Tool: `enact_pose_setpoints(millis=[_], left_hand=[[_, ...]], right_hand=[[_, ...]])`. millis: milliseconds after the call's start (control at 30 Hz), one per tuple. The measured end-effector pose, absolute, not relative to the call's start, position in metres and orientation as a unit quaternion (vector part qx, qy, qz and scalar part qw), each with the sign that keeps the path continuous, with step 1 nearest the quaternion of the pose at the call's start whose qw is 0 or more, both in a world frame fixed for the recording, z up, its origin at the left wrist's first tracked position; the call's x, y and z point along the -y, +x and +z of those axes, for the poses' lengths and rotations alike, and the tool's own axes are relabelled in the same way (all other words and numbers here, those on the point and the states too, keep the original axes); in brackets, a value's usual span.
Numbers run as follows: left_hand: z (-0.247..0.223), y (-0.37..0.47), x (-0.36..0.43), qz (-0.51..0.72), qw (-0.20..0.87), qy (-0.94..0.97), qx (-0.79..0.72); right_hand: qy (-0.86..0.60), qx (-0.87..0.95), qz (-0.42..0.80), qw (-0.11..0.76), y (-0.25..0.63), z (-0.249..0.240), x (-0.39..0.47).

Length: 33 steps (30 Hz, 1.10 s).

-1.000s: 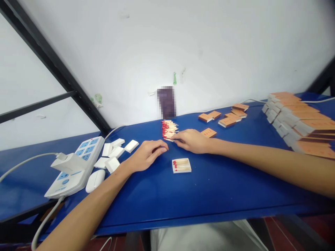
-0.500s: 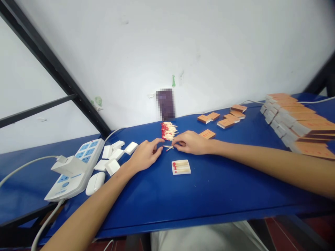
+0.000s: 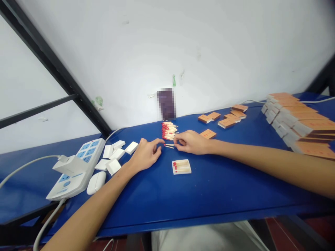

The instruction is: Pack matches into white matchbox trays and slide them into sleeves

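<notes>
Two or so loose matches (image 3: 169, 145) lie between my hands, their red heads pointing left. My right hand (image 3: 192, 142) has thumb and forefinger closed at their plain ends. My left hand (image 3: 147, 154) rests on the table with thumb and forefinger apart; the forefinger's tip is at the match heads. Just beyond is a pile of red-headed matches (image 3: 169, 131), heads mostly to the left. Nearer to me sits a small white matchbox tray (image 3: 187, 167) with several matches laid in it, heads to the left.
Several white trays (image 3: 117, 153) lie at left beside a power strip (image 3: 87, 164) with a plugged-in charger (image 3: 70, 166) and a white earbud case (image 3: 96, 182). Orange matchbox covers (image 3: 227, 122) lie back right; stacked matchboxes (image 3: 300, 122) stand far right. A wall (image 3: 209, 52) borders the blue table (image 3: 209, 195).
The loose matches between my hands were crossed, one head pointing toward me; now they lie nearly side by side with heads left. My left thumb and forefinger have shifted slightly.
</notes>
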<state>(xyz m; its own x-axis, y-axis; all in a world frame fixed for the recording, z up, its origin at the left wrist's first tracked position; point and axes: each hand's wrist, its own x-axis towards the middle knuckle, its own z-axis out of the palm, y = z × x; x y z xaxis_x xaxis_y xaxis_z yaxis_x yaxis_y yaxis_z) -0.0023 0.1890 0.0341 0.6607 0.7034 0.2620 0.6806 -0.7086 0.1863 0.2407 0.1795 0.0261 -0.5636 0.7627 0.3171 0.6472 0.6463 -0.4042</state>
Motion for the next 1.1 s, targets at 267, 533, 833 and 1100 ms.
enact_pose_setpoints(millis=[267, 533, 833, 1100], left_hand=[[0.0372, 0.0000, -0.1893, 0.177, 0.069, 0.884, -0.428], [0.0388, -0.0001, -0.1897, 0.115, 0.062, 0.913, -0.386], [0.0395, 0.0035, -0.1883, 0.144, 0.100, 0.900, -0.398], [0.0365, 0.0078, -0.1877, 0.168, 0.124, 0.891, -0.404]], right_hand=[[-0.442, 0.859, 0.125, 0.226, 0.2386, 0.0243, -0.1838], [-0.503, 0.836, 0.028, 0.218, 0.2373, 0.0273, -0.1764], [-0.545, 0.818, 0.023, 0.183, 0.2374, 0.0266, -0.1782], [-0.487, 0.845, 0.091, 0.202, 0.2404, 0.0272, -0.1819]])
